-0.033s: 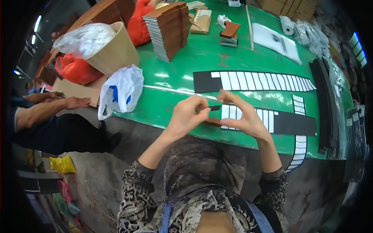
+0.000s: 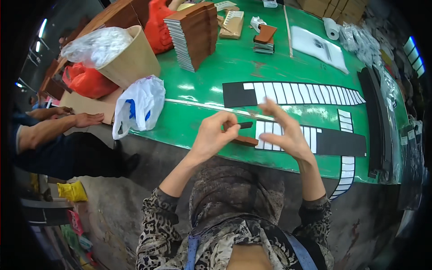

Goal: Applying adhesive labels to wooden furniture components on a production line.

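Note:
My left hand is closed, thumb and forefinger pinching a small dark strip that points right. Below those fingers a reddish-brown piece extends at the table edge; whether the hand also holds it I cannot tell. Beside it, fingers spread and holding nothing visible, my right hand hovers over a black panel with white strips on its left part. Farther back lies a similar black panel, its white strips running to the right. A narrow white-and-black strip hangs over the near edge.
Left on the green table are a white plastic bag, a tan bin and a tall brown stack. Long black pieces lie at right, a white packet behind. Another person's hand rests on cardboard.
My right hand has drawn slightly right, away from the left, and its fingers have spread wider. More of the brown piece shows. The left hand keeps its pinch on the dark strip.

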{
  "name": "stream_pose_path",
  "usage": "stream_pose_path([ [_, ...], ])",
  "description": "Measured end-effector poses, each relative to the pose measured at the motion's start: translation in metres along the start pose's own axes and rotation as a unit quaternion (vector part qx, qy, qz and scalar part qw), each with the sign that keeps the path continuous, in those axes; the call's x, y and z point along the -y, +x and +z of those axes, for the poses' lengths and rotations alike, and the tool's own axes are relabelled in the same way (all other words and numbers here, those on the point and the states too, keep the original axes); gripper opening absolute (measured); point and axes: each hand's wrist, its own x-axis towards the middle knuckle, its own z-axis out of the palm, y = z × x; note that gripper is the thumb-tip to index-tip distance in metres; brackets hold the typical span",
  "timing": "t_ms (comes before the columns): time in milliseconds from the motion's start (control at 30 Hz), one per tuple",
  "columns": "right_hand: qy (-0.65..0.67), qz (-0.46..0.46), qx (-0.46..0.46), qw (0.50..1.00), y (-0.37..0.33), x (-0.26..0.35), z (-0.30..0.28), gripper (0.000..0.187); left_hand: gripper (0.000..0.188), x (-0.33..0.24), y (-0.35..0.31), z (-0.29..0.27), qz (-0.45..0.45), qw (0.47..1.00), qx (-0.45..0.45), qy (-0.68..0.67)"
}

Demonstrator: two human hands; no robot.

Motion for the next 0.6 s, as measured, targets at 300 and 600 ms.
stream_pose_path([
  [300, -0.311, -0.156, -0.053, 0.936, -0.032, 0.016, 0.038, 0.028, 0.008, 0.013, -0.042, 0.005, -0.218, 0.962, 0.050, -0.158],
  [600, -0.361, -0.154, -0.012, 0.920, -0.052, 0.022, 0.055, 0.020, 0.003, 0.020, -0.071, 0.012, -0.318, 0.903, 0.060, -0.283],
])
